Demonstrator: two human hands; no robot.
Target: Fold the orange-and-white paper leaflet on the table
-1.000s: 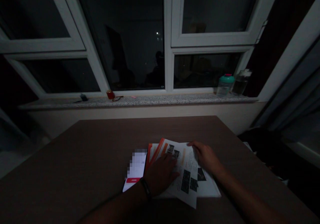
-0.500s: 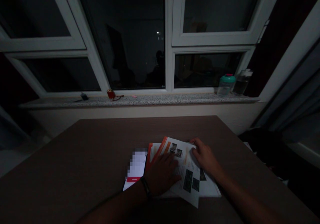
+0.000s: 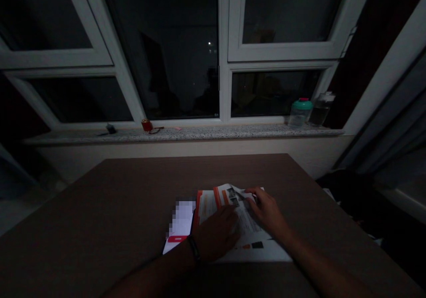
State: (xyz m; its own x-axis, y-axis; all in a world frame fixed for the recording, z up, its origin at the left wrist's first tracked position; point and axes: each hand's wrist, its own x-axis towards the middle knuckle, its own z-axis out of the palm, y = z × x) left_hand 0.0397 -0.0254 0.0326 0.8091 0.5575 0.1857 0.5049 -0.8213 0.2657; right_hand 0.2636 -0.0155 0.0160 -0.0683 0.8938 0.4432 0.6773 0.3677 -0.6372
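Note:
An open book (image 3: 254, 254) with orange-edged printed pages lies on the brown table. My left hand (image 3: 218, 231), a dark band on its wrist, lies flat across the pages with its fingers stretched out. At the upper right, my right hand (image 3: 266, 207) pinches the edge of a page (image 3: 244, 216), which bends upward between the two hands. Beneath it shows part of another printed page. Left of the book is a phone (image 3: 181, 220) with a lit, partly blurred screen, its lower end close to my left forearm.
The brown table (image 3: 140, 187) stands below a granite window sill (image 3: 206, 132). On the sill are a shaker bottle with a teal lid (image 3: 301, 111), a clear bottle (image 3: 321, 109), a small red jar (image 3: 146, 125) and a small dark item (image 3: 111, 129). A dark curtain (image 3: 392, 125) hangs at the right.
The page has shifted left and its top now curls up in my right hand, which moved slightly left. Its lower corner no longer sticks out past the book's bottom edge. My left hand has barely moved.

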